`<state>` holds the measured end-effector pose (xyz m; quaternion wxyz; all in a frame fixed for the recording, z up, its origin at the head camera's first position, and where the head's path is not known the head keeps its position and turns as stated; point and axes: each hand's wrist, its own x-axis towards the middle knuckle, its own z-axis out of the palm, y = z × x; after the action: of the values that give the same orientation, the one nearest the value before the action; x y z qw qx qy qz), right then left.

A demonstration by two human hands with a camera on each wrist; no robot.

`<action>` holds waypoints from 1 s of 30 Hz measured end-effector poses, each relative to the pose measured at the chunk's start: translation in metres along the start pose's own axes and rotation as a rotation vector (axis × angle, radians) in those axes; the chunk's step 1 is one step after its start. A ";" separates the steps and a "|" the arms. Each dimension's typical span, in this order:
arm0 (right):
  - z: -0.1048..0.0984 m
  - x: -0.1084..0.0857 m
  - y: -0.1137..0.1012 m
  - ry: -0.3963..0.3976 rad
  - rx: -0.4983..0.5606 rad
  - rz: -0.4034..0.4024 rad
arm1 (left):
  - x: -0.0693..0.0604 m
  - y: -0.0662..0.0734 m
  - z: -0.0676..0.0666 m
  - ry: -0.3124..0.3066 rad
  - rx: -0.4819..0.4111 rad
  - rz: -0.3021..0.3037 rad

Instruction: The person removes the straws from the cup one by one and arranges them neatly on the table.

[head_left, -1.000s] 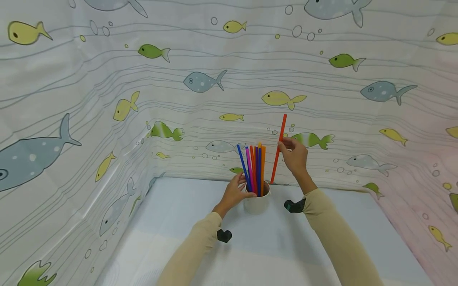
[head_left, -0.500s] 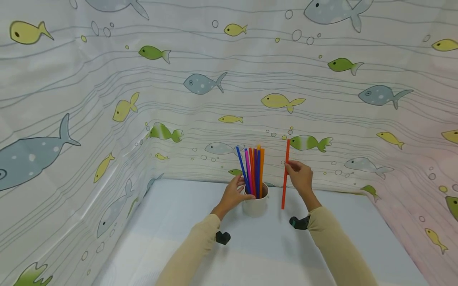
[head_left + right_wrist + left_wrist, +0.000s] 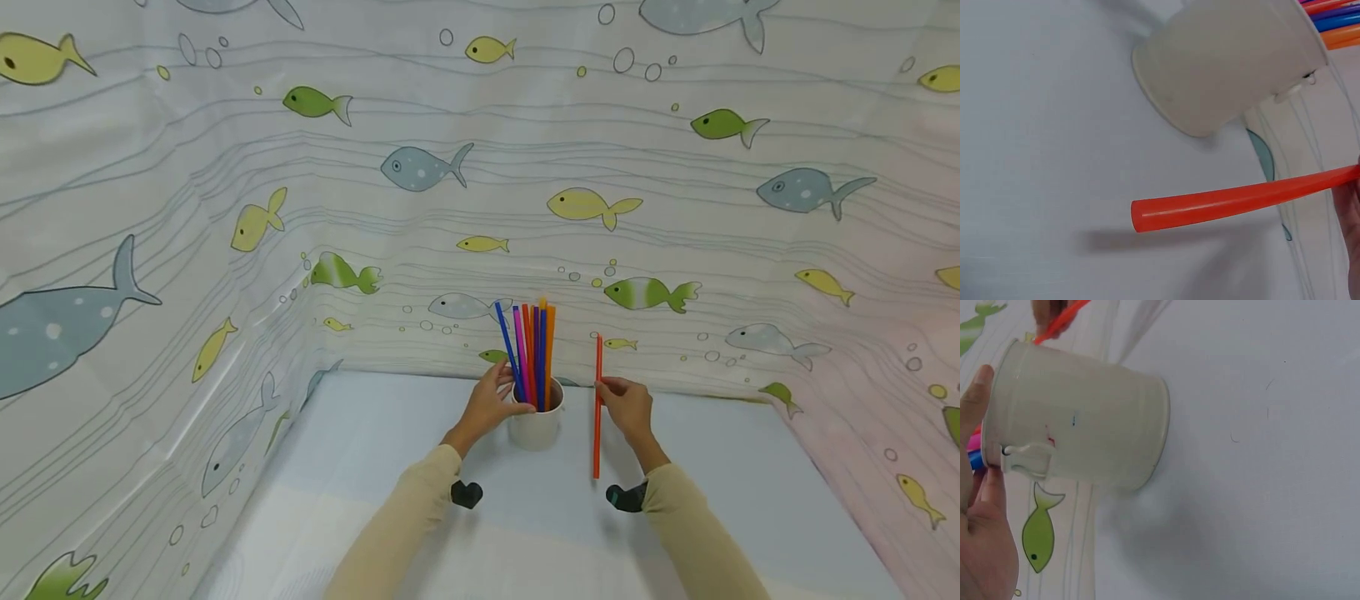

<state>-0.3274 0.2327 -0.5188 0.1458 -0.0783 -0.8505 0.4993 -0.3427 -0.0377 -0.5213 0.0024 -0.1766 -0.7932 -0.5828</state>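
Observation:
A cream cup [image 3: 535,431] stands on the table with several coloured straws [image 3: 525,358] upright in it. My left hand [image 3: 486,410] holds the cup by its rim on the left side; in the left wrist view the thumb and fingers of that hand [image 3: 988,544] lie around the cup's [image 3: 1085,412] top edge. To the right of the cup, my right hand [image 3: 628,410] pinches a red straw [image 3: 597,433] near its middle. The straw is nearly upright, and the right wrist view shows the lower end of the red straw [image 3: 1210,206] above the table, apart from the cup [image 3: 1229,62].
The white table [image 3: 525,533] meets a fish-patterned sheet [image 3: 420,250] behind the cup and at both sides. Dark wrist-camera mounts sit at the left wrist [image 3: 467,494] and the right wrist [image 3: 626,497].
My right hand has moved down and slightly right with the red straw, from beside the cup's rim to lower over the table. My left hand has stayed at the cup.

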 end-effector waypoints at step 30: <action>0.025 -0.028 0.046 -0.056 -0.142 0.059 | 0.002 0.003 -0.001 -0.014 0.003 -0.029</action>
<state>-0.3092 0.2268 -0.5747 0.1013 -0.0995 -0.8848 0.4438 -0.3435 -0.0372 -0.5180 -0.0114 -0.1694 -0.7965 -0.5803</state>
